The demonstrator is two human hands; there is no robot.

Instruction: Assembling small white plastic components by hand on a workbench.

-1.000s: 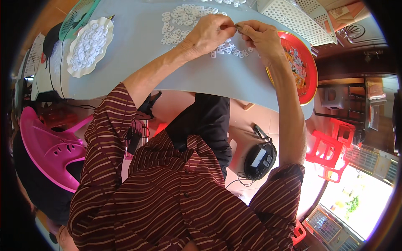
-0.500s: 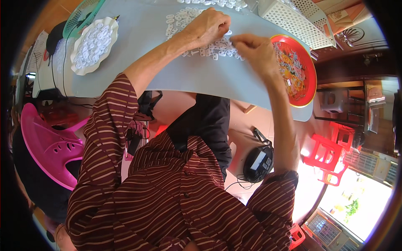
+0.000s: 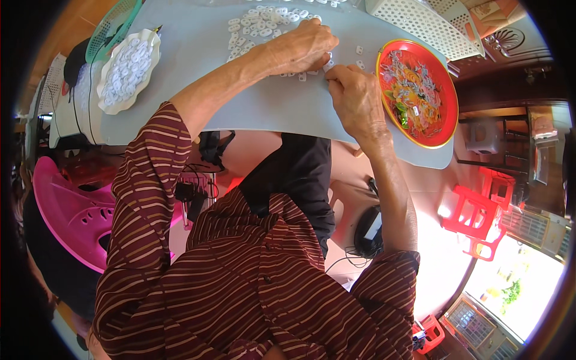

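Many small white oval plastic pieces (image 3: 263,24) lie spread over the grey table. Over them my left hand (image 3: 305,47) is closed, its fingers curled down; whatever it pinches is hidden. Right beside it, my right hand (image 3: 358,99) pinches a small white plastic piece (image 3: 329,65) between thumb and finger. The fingertips of both hands nearly meet. To the right is a round red tray (image 3: 450,102) with a gold rim and flower pattern, strewn with small thin greyish bits. A single white piece (image 3: 416,110) lies in it.
A cream scalloped dish (image 3: 111,108) heaped with white pieces stands at the left, by a green perforated basket (image 3: 99,43). At the back right is a white perforated basket (image 3: 414,30). The table's front edge (image 3: 270,131) runs before me; a pink chair (image 3: 66,210) is lower left.
My right hand has come slightly down and left, now steady, a white piece at its fingertips. My left hand has shifted a little right and down. The whole view has turned slightly.
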